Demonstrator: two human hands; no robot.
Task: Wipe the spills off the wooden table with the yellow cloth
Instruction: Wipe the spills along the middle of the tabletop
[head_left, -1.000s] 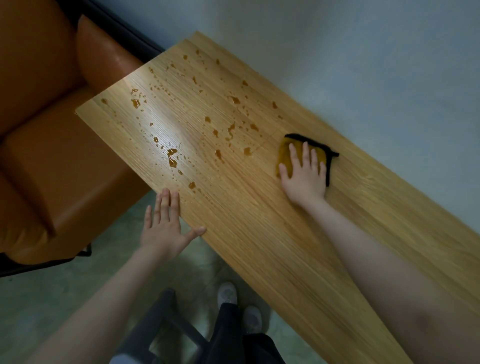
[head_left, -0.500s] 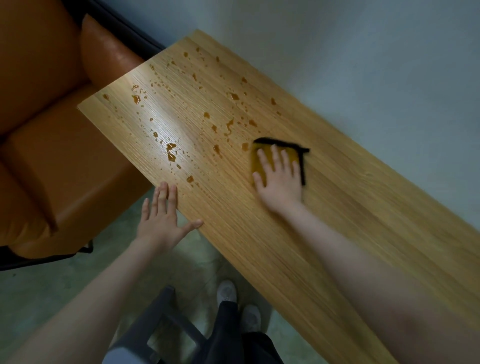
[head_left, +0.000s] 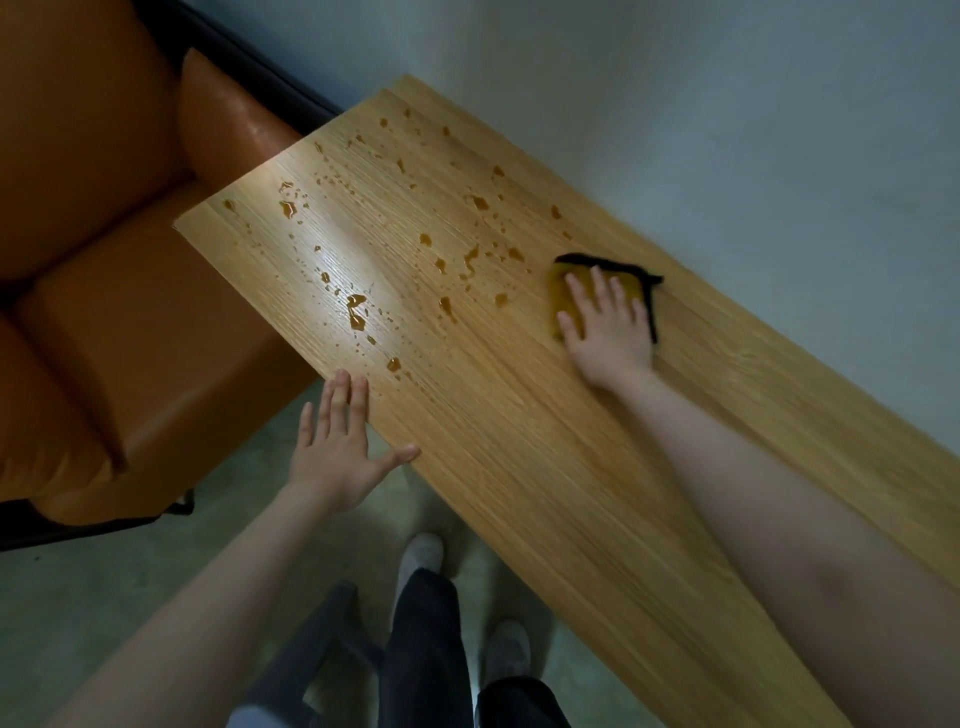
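Observation:
A long wooden table (head_left: 545, 467) runs from upper left to lower right. Amber spills (head_left: 356, 317) lie in several drops and puddles over its left half. The yellow cloth (head_left: 563, 296), edged in black, lies flat on the table just right of the spills. My right hand (head_left: 608, 332) presses on it with straight, spread fingers and covers most of it. My left hand (head_left: 337, 452) is spread flat at the near table edge, fingertips and thumb touching the rim, holding nothing.
An orange leather sofa (head_left: 104, 260) stands against the table's left end. A pale wall (head_left: 727, 130) runs along the far side of the table. A dark stool (head_left: 322, 639) and my feet are on the floor below the near edge.
My right hand slid the cloth left toward the spills, then back to the right and slightly away from me. My left hand stayed at the table edge.

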